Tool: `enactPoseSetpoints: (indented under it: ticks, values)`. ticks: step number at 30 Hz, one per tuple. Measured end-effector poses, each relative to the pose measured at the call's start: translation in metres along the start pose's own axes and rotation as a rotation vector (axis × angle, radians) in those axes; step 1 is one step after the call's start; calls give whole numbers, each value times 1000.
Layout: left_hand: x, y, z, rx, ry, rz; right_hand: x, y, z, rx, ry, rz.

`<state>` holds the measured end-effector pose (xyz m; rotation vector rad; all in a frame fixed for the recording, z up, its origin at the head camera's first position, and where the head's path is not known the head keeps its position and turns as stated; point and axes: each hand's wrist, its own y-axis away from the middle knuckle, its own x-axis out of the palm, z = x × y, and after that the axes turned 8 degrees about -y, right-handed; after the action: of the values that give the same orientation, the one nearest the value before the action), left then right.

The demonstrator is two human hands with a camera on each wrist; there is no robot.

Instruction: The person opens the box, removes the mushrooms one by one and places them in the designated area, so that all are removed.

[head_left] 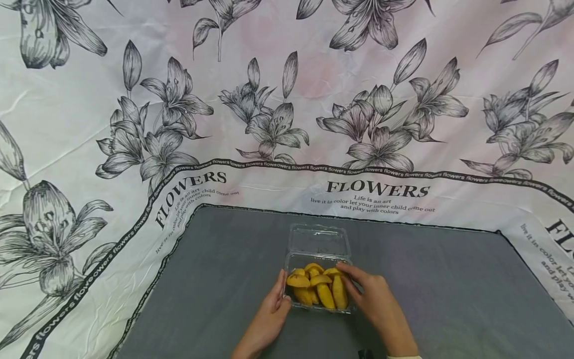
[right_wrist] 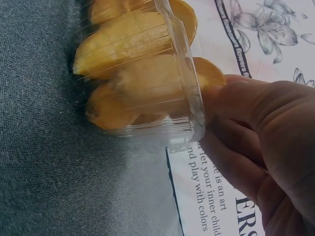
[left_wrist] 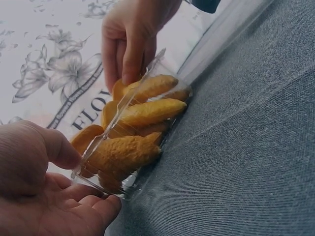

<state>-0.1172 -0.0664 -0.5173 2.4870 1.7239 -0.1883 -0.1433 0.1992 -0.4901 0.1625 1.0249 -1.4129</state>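
An open clear plastic clamshell box (head_left: 297, 260) stands on the grey surface, filled with several yellow mushrooms (head_left: 326, 295). Its lid (head_left: 318, 241) is folded back, away from me. My left hand (head_left: 270, 308) grips the box's left side, and in the left wrist view the thumb (left_wrist: 63, 150) presses at the rim while the fingers lie along the outside wall. At the right side, my right hand (head_left: 376, 299) pinches the cap of a mushroom (right_wrist: 209, 72) inside the box, thumb and fingertips at the cap's edge. The box wall partly blurs the mushroom stems in the right wrist view.
Grey cloth (head_left: 233, 259) covers the table beneath the box. A white sheet (head_left: 278, 189) printed with flowers and lettering rises behind and along both sides. A small dark object (head_left: 365, 354) shows at the bottom edge near the right forearm.
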Motion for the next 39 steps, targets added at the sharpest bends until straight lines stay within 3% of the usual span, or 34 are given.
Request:
enactPoseSetpoints:
  ticks: [7, 19, 29, 39]
  values:
    - [-1, 1, 0, -17, 6, 8, -1, -2, -2, -142, 46, -138]
    - [-2, 2, 0, -9, -6, -2, -10, -6, -2, -150, 14, -227]
    - [-2, 1, 0, 9, -4, 3, -23, -7, -8, -9, 65, -301]
    - [-1, 1, 1, -5, 3, 17, -31, -9, -18, 75, 125, -384]
